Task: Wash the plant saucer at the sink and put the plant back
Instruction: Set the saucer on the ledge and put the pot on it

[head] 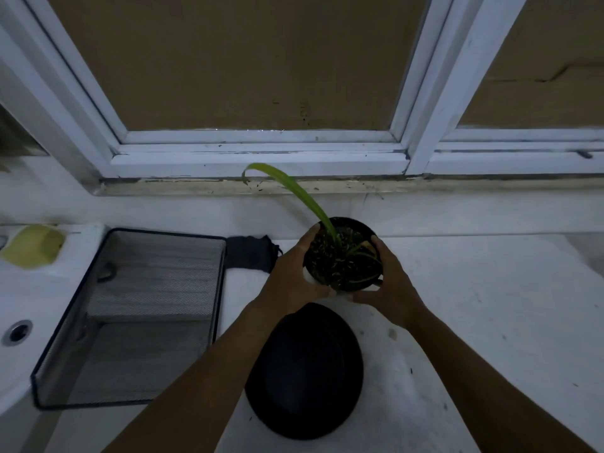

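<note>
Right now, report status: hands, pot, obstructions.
Left hand, right hand grip black round plant pot. Black round saucer empty on white counter. Nothing blocking.

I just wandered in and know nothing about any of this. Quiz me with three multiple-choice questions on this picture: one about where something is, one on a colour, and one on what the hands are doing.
1. Where is the saucer?
A. In a wire mesh basket
B. On the counter, nearer the person than the plant pot
C. On the window sill

2. What colour is the plant's long leaf?
A. Red
B. Purple
C. Green

3. What are the hands doing?
A. Both grip the plant pot
B. Both hang idle
C. One holds the saucer

Answers:
1 B: the saucer lies bare on the white counter, between the forearms.
2 C: the leaf arching up out of the soil is green.
3 A: the left hand and the right hand curl round opposite sides of the pot.
</note>
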The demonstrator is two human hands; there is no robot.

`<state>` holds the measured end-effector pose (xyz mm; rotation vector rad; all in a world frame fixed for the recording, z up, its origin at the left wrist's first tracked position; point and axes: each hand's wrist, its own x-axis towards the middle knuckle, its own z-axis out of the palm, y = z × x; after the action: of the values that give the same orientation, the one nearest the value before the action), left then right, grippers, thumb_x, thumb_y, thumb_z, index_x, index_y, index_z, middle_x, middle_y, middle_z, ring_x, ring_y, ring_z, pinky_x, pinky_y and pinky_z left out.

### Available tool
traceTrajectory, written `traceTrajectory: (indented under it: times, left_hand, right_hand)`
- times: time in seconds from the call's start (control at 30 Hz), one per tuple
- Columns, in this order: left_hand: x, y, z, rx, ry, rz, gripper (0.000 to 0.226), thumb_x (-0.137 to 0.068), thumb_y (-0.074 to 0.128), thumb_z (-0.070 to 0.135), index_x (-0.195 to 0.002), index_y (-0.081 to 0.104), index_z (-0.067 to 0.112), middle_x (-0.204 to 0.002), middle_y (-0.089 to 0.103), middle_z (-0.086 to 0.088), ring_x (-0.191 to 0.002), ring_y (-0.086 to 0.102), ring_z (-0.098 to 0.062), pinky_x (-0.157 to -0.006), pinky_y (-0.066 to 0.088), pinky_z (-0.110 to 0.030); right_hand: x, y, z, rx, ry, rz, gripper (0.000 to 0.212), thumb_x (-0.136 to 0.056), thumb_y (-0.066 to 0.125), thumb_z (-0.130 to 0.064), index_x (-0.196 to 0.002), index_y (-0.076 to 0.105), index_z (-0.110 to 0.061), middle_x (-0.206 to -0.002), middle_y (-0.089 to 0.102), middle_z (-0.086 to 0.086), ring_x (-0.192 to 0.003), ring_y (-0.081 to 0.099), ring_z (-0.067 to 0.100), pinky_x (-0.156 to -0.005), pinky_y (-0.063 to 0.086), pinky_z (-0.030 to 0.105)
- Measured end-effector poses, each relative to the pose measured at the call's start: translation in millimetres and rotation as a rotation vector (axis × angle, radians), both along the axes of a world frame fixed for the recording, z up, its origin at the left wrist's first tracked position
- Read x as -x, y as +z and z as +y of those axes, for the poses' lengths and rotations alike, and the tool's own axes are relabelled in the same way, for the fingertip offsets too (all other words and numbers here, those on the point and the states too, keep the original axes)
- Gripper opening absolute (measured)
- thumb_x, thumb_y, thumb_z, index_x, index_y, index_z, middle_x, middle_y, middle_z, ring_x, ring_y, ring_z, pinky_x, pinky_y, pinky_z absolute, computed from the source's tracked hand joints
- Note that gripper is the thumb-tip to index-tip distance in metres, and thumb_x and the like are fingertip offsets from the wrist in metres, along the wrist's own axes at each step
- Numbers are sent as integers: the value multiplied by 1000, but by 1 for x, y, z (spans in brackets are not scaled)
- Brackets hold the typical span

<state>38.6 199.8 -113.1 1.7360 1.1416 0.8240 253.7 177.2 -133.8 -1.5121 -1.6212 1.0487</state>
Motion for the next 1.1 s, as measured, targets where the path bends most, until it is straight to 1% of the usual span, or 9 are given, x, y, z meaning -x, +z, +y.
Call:
traceTrajectory:
  times: [0.1, 0.37, 0.47, 0.57, 0.73, 0.8, 0.93, 1.0, 1.1]
  left_hand:
    - [9, 14, -17, -38, 6, 8, 112, -66, 91, 25, -153, 20, 23, -149, 39, 13, -134, 41, -2, -113, 36, -29]
    - [48, 20, -94, -82, 18, 126, 95, -67, 91, 25, -145, 35, 23, -147, 42, 1, -135, 41, -15, -114, 35, -44]
    - [63, 9, -119, -76, 12, 173, 91, -66, 91, 24, -140, 39, 28, -146, 44, -2, -135, 40, -16, -115, 32, -45]
    - [74, -4, -136, -61, 4, 197, 88, -66, 91, 26, -135, 39, 35, -145, 43, -3, -136, 38, -16, -116, 31, -43]
    - [83, -24, -153, -61, -9, 233, 79, -67, 90, 23, -136, 52, 19, -139, 41, 1, -132, 41, -14, -113, 34, -40]
    - [83, -26, -155, -65, -10, 246, 76, -68, 89, 22, -135, 53, 15, -139, 40, 0, -131, 41, -17, -113, 36, -41]
    - [83, -25, -156, -80, -58, 317, 80, -78, 82, 23, -145, 39, 11, -155, 23, -12, -143, 25, -25, -119, 25, -42]
    - [84, -26, -159, -82, -47, 337, 81, -83, 77, 26, -148, 30, 17, -159, 13, -11, -146, 18, -23, -120, 22, -40]
    - [96, -27, -167, -74, -18, 388, 78, -90, 69, 31, -149, 18, 32, -159, 4, 4, -143, 12, -12, -117, 14, -27]
  right_hand:
    - [5, 13, -13, -27, 5, 4, 124, -59, 94, -15, -155, 15, -17, -151, 34, 7, -136, 40, 19, -105, 45, 48]
    - [42, 15, -92, 54, -18, 48, 127, -54, 95, -38, -153, 16, -36, -150, 29, -9, -137, 36, 13, -109, 40, 48]
    - [56, 8, -119, 62, -10, 15, 123, -54, 93, -45, -150, 15, -45, -149, 29, -12, -135, 33, 8, -111, 37, 37]
    - [68, 0, -139, 73, -10, -23, 118, -58, 92, -40, -143, 13, -51, -150, 28, -9, -136, 31, 9, -108, 34, 29]
    - [80, -14, -155, 98, -27, -59, 116, -61, 91, -37, -148, 14, -42, -155, 24, -4, -142, 26, 16, -114, 33, 42]
    - [82, -17, -159, 99, -39, -70, 114, -63, 90, -40, -147, 13, -43, -157, 19, -4, -144, 22, 15, -116, 30, 41]
    - [81, -20, -161, 97, 16, -179, 113, -69, 83, -49, -151, 6, -40, -162, -1, -7, -145, 10, 9, -112, 24, 29]
    - [78, -20, -163, 90, 49, -292, 114, -73, 79, -53, -152, -1, -38, -162, -12, -7, -148, 6, 17, -115, 25, 37]
    - [72, -14, -171, 63, 64, -432, 105, -81, 72, -48, -149, -7, -42, -163, -12, -4, -147, 11, 26, -114, 29, 45]
